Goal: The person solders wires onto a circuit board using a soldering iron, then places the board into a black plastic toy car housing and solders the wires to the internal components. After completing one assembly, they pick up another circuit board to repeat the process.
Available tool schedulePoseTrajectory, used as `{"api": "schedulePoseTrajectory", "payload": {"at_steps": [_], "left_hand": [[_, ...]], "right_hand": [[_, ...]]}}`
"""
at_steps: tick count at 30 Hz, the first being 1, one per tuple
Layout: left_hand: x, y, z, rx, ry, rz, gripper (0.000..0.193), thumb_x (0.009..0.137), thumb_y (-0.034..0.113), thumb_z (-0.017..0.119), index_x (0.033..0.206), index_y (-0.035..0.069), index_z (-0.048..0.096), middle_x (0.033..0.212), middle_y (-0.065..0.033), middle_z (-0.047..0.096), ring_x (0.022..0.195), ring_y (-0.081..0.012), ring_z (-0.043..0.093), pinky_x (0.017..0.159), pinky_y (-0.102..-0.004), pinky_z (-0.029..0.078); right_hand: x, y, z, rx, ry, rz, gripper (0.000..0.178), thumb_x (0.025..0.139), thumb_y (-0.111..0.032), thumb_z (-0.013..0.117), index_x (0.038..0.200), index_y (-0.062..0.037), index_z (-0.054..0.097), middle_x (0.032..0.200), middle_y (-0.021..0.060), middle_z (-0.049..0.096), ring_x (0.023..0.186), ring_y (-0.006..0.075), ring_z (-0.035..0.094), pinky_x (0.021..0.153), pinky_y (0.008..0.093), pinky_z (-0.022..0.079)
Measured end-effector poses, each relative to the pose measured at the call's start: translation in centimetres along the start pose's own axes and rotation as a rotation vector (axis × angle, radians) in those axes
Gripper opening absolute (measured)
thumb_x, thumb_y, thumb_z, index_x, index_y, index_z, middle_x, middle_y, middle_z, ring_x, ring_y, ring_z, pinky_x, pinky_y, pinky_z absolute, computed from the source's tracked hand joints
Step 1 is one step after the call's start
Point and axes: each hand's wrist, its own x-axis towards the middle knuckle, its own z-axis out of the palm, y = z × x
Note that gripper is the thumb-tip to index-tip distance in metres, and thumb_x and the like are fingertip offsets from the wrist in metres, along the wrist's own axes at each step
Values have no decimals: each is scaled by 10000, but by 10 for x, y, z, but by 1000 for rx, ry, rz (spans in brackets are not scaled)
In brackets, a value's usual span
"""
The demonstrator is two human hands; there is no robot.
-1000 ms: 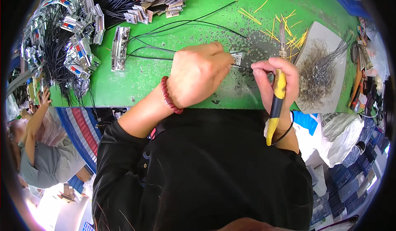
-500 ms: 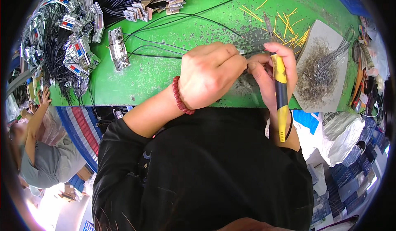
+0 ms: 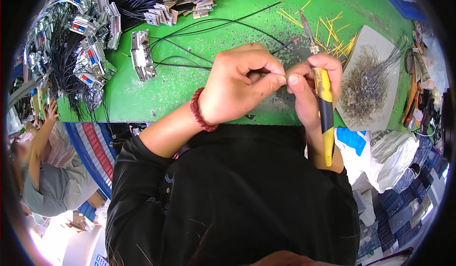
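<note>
The right hand (image 3: 309, 100) curls closed around the yellow-and-black soldering iron (image 3: 324, 88), and just left of that iron the left hand (image 3: 242, 81) has thumb and forefinger pinched together, on what I cannot tell. Farther left of the iron, black wires (image 3: 259, 11) run to a silver metal module (image 3: 141, 57), while yellow strips (image 3: 351, 45) lie either side of the iron's tip.
</note>
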Motion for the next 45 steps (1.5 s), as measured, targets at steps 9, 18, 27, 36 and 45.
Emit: {"api": "schedulePoseTrajectory", "payload": {"at_steps": [9, 18, 27, 36, 45], "left_hand": [[0, -6, 3, 225, 69, 129, 76, 857, 69, 717, 841, 18, 664, 733, -32, 562, 625, -123, 483, 554, -260, 393], [-1, -7, 4, 352, 57, 194, 77, 785, 27, 747, 833, 18, 687, 719, -63, 598, 609, -167, 557, 538, -276, 453], [-2, -24, 13, 550, 177, 337, 53, 772, 56, 700, 798, 61, 653, 761, -64, 636, 675, -251, 639, 560, -341, 514], [-2, -15, 9, 444, 140, 156, 30, 815, 75, 687, 806, 54, 667, 754, -83, 649, 700, -270, 643, 602, -356, 516], [-3, -16, 9, 405, 113, 137, 30, 813, 74, 684, 802, 51, 667, 762, -84, 653, 718, -272, 644, 612, -357, 519]], "right_hand": [[-2, 1, -5, -239, 27, -249, 416, 845, 49, 694, 1184, -32, 468, 961, 150, 683, 773, 137, 634, 684, 255, 516], [-5, -2, -1, -445, -14, -159, 480, 804, 98, 692, 1183, -62, 445, 829, 70, 667, 684, 72, 568, 556, 178, 368], [-13, 13, 4, -375, 140, -60, 447, 809, 132, 652, 1173, -39, 456, 800, 68, 638, 679, 67, 580, 600, 186, 447], [-16, 11, -8, -316, 11, -213, 444, 840, 147, 634, 1202, -4, 426, 1009, 122, 560, 903, 256, 711, 749, 309, 570], [-18, 11, -5, -308, 42, -197, 415, 844, 143, 629, 1185, -2, 443, 996, 116, 573, 913, 250, 711, 734, 299, 571]]}}
